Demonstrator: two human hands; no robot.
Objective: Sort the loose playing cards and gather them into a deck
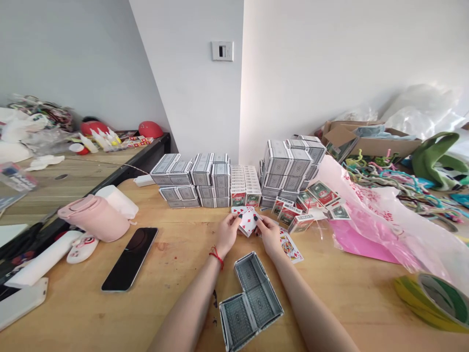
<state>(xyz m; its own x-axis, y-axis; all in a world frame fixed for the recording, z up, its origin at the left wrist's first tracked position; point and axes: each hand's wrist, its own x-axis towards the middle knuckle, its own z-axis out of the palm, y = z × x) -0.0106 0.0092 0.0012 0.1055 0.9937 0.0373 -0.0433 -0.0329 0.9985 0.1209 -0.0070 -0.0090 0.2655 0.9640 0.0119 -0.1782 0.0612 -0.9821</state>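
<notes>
Between my two hands I see playing cards [248, 226], face up and slightly fanned, with red diamonds showing. My left hand [227, 232] pinches their left side, thumb on top. On the right side, my right hand [269, 234] pinches them the same way. A few loose face cards [291, 247] lie on the table beside my right wrist. Between my forearms rests an L-shaped open tray folded from grey-backed cards [252, 296]. Just beyond my hands stand stacked card boxes [245, 183], with grey card-covered blocks [176, 171] to the left and a taller stack [289, 166] to the right.
A black phone [130, 259], a pink pouch-like cylinder [93, 217] and a white mouse [82, 248] lie to the left. Rightward are tipped card boxes [301, 222], pink plastic sheeting [361, 215] and a yellow-green tape roll [432, 300]. The wall [205, 107] rises behind.
</notes>
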